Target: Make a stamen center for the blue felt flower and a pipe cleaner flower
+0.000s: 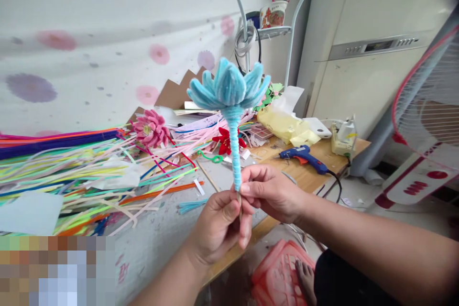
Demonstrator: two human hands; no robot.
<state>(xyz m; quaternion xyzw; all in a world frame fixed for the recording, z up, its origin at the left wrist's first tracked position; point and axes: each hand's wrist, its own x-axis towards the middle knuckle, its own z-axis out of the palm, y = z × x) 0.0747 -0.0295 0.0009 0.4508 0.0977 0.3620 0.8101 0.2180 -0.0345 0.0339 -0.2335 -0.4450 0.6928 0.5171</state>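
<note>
A light-blue pipe-cleaner flower [231, 87] stands upright in front of me, its thick petals spread at the top. Blue fuzzy wire is wound in tight coils down its stem, and a bare bit of wooden stick shows at the bottom. My left hand [220, 224] pinches that bare stick from below. Just above it, my right hand [267, 191] has thumb and fingers closed round the lower end of the blue winding. Short blue pipe cleaners [191, 205] lie on the table to the left of my hands.
Many coloured pipe cleaners [82, 172] cover the table's left side. Behind the stem are a pink flower [150, 128] and a red flower [225, 141]. A blue glue gun [304, 157] lies right. A fan [426, 119] stands far right; a red plastic stool [279, 277] is below.
</note>
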